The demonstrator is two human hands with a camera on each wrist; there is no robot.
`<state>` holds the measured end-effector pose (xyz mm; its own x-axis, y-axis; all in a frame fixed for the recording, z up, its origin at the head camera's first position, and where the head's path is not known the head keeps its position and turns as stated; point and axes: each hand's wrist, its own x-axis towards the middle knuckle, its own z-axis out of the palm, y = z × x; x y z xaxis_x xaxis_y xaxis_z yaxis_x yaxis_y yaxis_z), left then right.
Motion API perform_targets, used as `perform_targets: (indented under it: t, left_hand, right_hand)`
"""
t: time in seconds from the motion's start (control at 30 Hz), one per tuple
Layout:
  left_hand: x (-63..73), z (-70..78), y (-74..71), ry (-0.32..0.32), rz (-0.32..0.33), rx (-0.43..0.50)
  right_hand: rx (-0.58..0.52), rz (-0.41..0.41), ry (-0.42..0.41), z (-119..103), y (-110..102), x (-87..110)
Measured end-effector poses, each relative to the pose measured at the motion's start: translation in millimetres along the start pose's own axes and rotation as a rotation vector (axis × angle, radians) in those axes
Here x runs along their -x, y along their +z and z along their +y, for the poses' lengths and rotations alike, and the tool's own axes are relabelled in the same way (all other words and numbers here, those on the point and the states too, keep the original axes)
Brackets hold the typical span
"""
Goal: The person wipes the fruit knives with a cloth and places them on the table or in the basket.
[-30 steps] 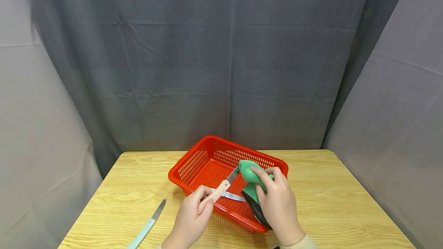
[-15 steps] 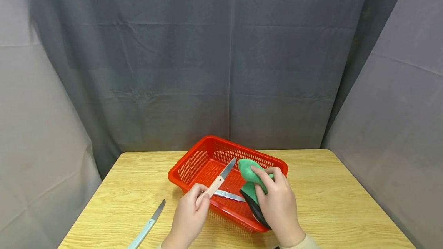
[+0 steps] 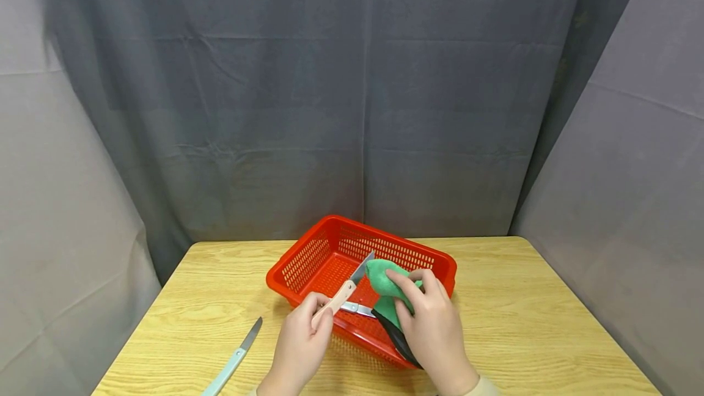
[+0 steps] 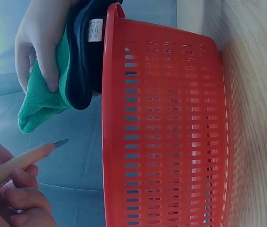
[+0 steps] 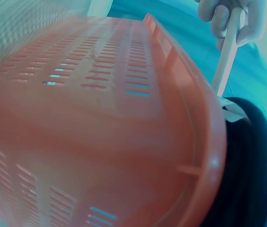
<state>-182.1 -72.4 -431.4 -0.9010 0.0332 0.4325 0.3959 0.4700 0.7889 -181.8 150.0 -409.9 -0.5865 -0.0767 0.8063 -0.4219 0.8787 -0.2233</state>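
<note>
My left hand (image 3: 301,336) grips the pale pink handle of a knife (image 3: 340,298), its blade angled up and away over the red basket (image 3: 308,249). A green cloth (image 3: 387,277) with a black edge is pinched in my right hand (image 3: 431,326), right beside the blade tip in the head view. In the left wrist view the folded cloth (image 4: 46,97) hangs at the basket rim, black part against it with a white label (image 4: 95,30). Inside the basket lies another knife (image 3: 357,308), partly covered by the held knife and the cloth.
A knife with a light blue handle (image 3: 224,373) lies on the wooden table (image 3: 522,304), left of my left hand, blade pointing away. Grey curtains (image 3: 275,109) stand behind the table and along both sides.
The pink-handled knife has drawn back from the cloth toward the lower left, baring its blade tip. Since then my right hand has brought the cloth leftward, back to the blade.
</note>
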Motion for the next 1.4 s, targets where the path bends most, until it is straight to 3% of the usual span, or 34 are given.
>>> perform_targets:
  t: [0.57,1.4]
  left_hand:
    - [1.6,-2.9,3.6,0.033,0.011,0.022]
    - [3.3,0.1,3.3,0.093,-0.029,0.064]
  right_hand:
    - [0.014,-0.075,-0.029,-9.2,5.6,1.9]
    - [0.008,0.005,0.050,8.1,6.1,-3.9]
